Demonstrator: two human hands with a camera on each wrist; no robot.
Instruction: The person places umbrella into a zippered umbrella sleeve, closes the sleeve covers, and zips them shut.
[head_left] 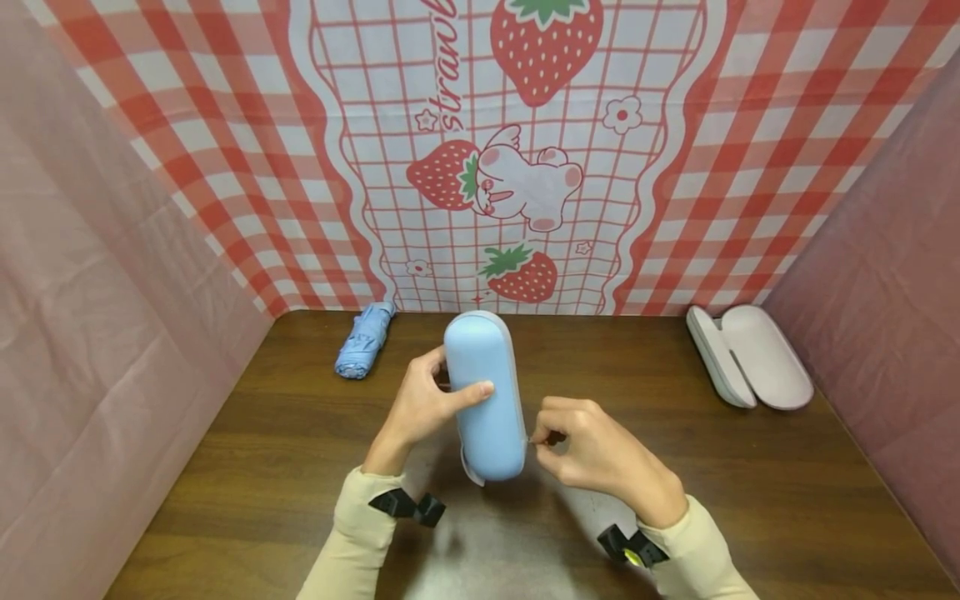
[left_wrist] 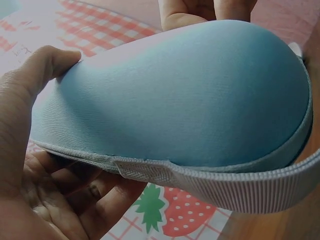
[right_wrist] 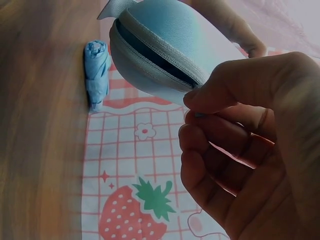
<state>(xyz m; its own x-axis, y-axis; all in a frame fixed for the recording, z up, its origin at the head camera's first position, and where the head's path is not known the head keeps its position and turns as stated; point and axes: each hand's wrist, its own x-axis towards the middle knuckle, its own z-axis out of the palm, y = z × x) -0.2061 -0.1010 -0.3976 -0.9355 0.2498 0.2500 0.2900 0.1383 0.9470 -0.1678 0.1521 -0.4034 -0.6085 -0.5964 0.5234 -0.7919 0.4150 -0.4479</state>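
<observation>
A light blue zippered case, long with rounded ends, is held upright over the table. My left hand grips it from the left side, thumb across the blue face and fingers behind. On its right edge, my right hand pinches the small zipper pull between thumb and forefinger. The zipper stands parted around the near end, a dark gap showing between its two grey tapes in the right wrist view. A ribbed grey strap loops from the case's edge near that end.
A folded blue umbrella lies at the back left of the brown wooden table. An opened pale grey glasses case sits at the back right. Behind the table hangs a red-and-white strawberry cloth, with pink cloth on both sides.
</observation>
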